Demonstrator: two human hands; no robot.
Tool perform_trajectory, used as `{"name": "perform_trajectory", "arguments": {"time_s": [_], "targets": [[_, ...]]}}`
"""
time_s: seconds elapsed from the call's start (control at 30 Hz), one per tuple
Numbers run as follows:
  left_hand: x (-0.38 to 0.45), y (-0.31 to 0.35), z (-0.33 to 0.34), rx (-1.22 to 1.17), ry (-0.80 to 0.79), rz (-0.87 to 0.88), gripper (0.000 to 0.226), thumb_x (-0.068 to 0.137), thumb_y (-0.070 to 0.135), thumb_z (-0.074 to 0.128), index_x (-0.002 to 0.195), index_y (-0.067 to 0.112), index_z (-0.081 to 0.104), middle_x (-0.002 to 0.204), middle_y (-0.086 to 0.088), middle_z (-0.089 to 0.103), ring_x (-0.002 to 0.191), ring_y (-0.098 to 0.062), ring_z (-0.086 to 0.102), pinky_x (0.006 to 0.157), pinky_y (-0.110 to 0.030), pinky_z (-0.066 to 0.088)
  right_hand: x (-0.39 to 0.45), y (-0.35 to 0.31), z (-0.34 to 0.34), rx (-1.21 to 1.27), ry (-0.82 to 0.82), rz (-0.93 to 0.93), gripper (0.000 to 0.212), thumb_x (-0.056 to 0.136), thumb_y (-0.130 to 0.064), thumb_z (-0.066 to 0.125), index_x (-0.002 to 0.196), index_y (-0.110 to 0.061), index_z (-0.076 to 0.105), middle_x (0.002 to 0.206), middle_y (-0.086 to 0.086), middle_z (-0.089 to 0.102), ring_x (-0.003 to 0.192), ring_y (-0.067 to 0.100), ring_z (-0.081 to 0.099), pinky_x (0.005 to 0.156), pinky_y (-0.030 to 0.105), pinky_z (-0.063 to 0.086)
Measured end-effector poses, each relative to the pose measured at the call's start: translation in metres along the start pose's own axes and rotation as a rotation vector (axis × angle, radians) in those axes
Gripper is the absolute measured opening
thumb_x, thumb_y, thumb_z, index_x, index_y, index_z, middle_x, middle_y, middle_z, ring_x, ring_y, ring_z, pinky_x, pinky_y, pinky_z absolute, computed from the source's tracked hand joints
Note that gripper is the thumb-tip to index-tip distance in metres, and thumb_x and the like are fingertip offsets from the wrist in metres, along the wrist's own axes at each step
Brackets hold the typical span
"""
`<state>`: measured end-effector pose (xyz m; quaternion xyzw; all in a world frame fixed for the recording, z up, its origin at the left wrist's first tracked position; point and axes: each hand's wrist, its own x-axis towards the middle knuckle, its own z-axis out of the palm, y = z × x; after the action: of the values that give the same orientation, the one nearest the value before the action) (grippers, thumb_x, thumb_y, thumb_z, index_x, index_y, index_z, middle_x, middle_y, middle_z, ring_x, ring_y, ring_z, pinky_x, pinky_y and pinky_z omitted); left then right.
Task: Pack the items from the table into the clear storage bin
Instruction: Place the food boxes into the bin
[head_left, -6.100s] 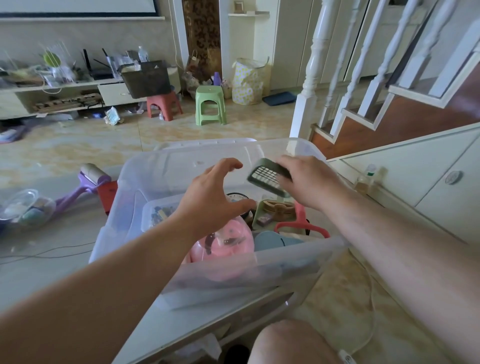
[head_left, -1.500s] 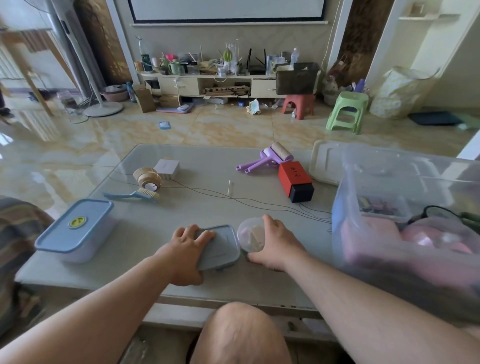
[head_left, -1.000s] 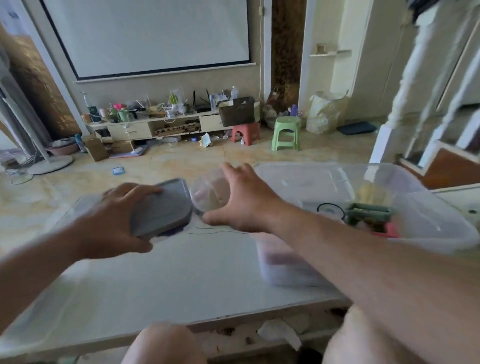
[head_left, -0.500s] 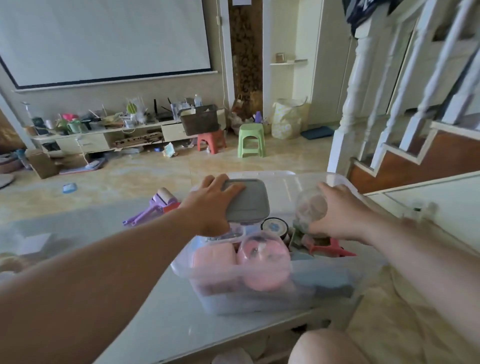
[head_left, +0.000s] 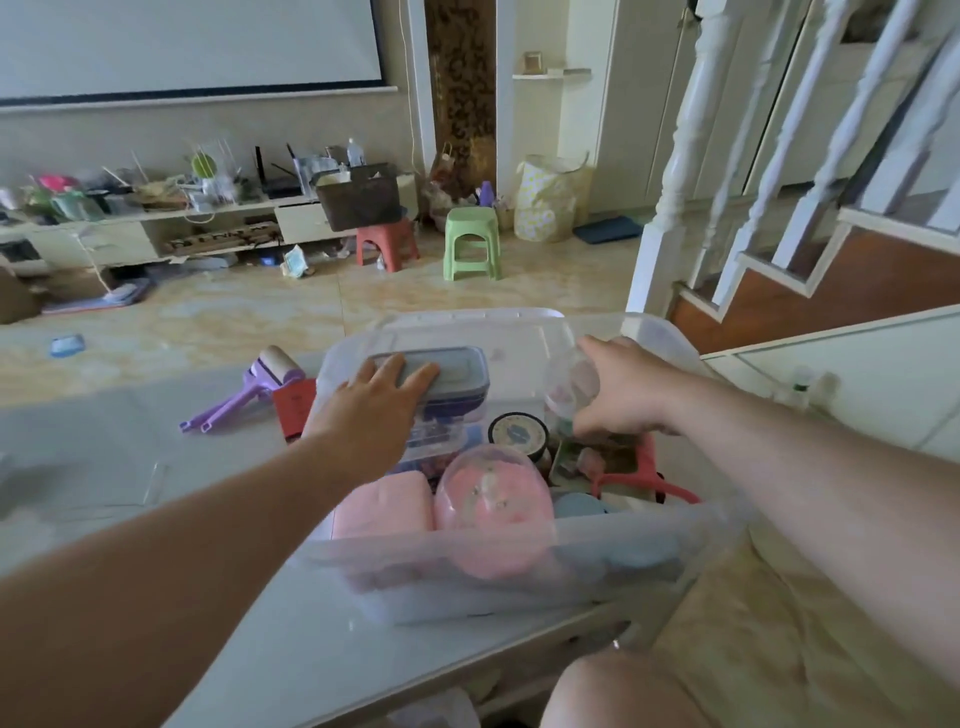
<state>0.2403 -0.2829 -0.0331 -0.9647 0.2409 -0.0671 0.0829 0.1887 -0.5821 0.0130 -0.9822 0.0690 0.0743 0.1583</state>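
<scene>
**Two items going into the bin at once**

Nearest you, the clear storage bin (head_left: 519, 566) sits at the near right corner of the table (head_left: 322, 639), its front wall already showing a pink block (head_left: 384, 504) and a clear dome with pink inside (head_left: 493, 499) packed against it. Just behind those lie a round tin with a patterned lid (head_left: 518, 432) and a red-handled thing (head_left: 647, 473) toward the right.

Your left hand (head_left: 371, 415) reaches over the bin's left side and presses on a grey-lidded box (head_left: 441, 374); the fingers lie spread and fairly straight across the lid, and whether the thumb hooks under the edge you cannot tell from here. The box seems to rest on a clear lidded case already in the bin. Your right hand (head_left: 623, 389) has its fingers curled round a small clear jar (head_left: 569, 387), holding it above the bin's right half.

You look to be at the placing step for both. The next move calls for settling the box flat so it does not slide off the case, then lowering the jar into a gap beside the tin before letting go.

Beyond the bin, a purple lint roller (head_left: 249, 389) and a red box (head_left: 293, 408) wait on the table, not yet packed.
</scene>
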Motion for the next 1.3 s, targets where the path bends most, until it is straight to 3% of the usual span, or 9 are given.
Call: {"name": "perform_trajectory", "arguments": {"time_s": [0.27, 0.5, 0.63, 0.73, 0.83, 0.9, 1.07, 1.17, 1.3], "targets": [[-0.007, 0.011, 0.001, -0.184, 0.075, -0.084, 0.069, 0.091, 0.039, 0.049, 0.153, 0.030, 0.018, 0.156, -0.006, 0.027, 0.144, -0.034, 0.027, 0.115, -0.052, 0.038, 0.016, 0.000, 0.026, -0.029, -0.031, 0.138, 0.121, 0.061, -0.047, 0.082, 0.162, -0.036, 0.015, 0.159, 0.006, 0.027, 0.129, 0.038, 0.051, 0.098, 0.046, 0.053], [0.001, 0.012, 0.003, -0.262, 0.065, -0.115, 0.073, 0.085, 0.052, 0.051, 0.151, 0.031, 0.028, 0.150, -0.005, 0.035, 0.136, -0.036, 0.033, 0.102, -0.053, 0.049, 0.024, 0.012, 0.013, -0.176, 0.002, 0.187, 0.119, 0.046, -0.073, 0.065, 0.155, -0.037, 0.030, 0.145, 0.011, 0.048, 0.113, 0.035, 0.060, 0.093, 0.045, 0.055], [0.003, 0.011, 0.003, -0.292, 0.074, -0.118, 0.073, 0.085, 0.053, 0.057, 0.149, 0.032, 0.031, 0.147, -0.005, 0.038, 0.133, -0.036, 0.034, 0.099, -0.054, 0.051, 0.023, 0.017, 0.006, -0.461, -0.060, 0.229, 0.094, 0.067, -0.075, 0.060, 0.148, -0.030, 0.045, 0.142, 0.014, 0.050, 0.121, 0.036, 0.052, 0.102, 0.049, 0.050], [0.004, 0.010, 0.003, -0.322, 0.081, -0.114, 0.073, 0.084, 0.052, 0.060, 0.149, 0.032, 0.034, 0.145, -0.005, 0.040, 0.131, -0.035, 0.036, 0.100, -0.052, 0.050, 0.021, -0.011, 0.003, -0.623, 0.008, 0.130, 0.058, 0.085, -0.051, 0.063, 0.138, -0.028, 0.058, 0.161, 0.010, 0.030, 0.146, 0.040, 0.025, 0.112, 0.055, 0.038], [0.002, 0.010, 0.001, -0.360, 0.089, -0.121, 0.072, 0.082, 0.037, 0.064, 0.148, 0.033, 0.037, 0.147, -0.006, 0.035, 0.131, -0.033, 0.033, 0.097, -0.049, 0.052, 0.026, -0.045, 0.004, -0.427, 0.164, -0.319, 0.067, 0.083, -0.035, 0.067, 0.147, -0.034, 0.048, 0.154, -0.002, 0.039, 0.140, 0.031, 0.035, 0.107, 0.052, 0.046], [0.001, 0.011, -0.001, -0.375, 0.083, -0.141, 0.074, 0.080, 0.019, 0.064, 0.148, 0.032, 0.037, 0.150, -0.008, 0.028, 0.133, -0.035, 0.031, 0.094, -0.046, 0.052, 0.027, -0.066, 0.014, -0.224, 0.119, -0.516, 0.085, 0.077, -0.040, 0.071, 0.154, -0.040, 0.035, 0.157, -0.006, 0.039, 0.141, 0.026, 0.036, 0.113, 0.049, 0.041], [0.003, 0.010, 0.001, -0.547, 0.237, -0.092, 0.071, 0.069, 0.006, 0.066, 0.134, 0.023, 0.043, 0.142, -0.013, 0.027, 0.125, -0.038, 0.039, 0.095, -0.046, 0.049, 0.034, -0.090, 0.054, -0.193, 0.050, -0.468, 0.096, 0.069, -0.074, 0.068, 0.151, -0.049, 0.025, 0.145, -0.009, 0.044, 0.131, 0.028, 0.040, 0.102, 0.052, 0.048], [0.003, 0.012, 0.009, -0.543, 0.310, -0.063, 0.065, 0.072, 0.025, 0.073, 0.127, 0.020, 0.038, 0.127, -0.012, 0.033, 0.108, -0.034, 0.044, 0.086, -0.047, 0.052, 0.039, -0.087, 0.048, -0.250, 0.159, -0.437, 0.086, 0.073, -0.067, 0.077, 0.145, -0.047, 0.034, 0.129, -0.009, 0.054, 0.120, 0.029, 0.051, 0.089, 0.047, 0.053], [0.006, 0.013, 0.015, -0.415, 0.114, -0.063, 0.084, 0.083, 0.066, 0.064, 0.134, 0.016, 0.021, 0.118, -0.010, 0.056, 0.096, -0.031, 0.062, 0.067, -0.032, 0.044, 0.033, -0.080, 0.044, -0.465, 0.274, -0.529, 0.083, 0.080, -0.052, 0.073, 0.149, -0.038, 0.031, 0.128, -0.003, 0.060, 0.102, 0.032, 0.065, 0.068, 0.038, 0.051]]}}
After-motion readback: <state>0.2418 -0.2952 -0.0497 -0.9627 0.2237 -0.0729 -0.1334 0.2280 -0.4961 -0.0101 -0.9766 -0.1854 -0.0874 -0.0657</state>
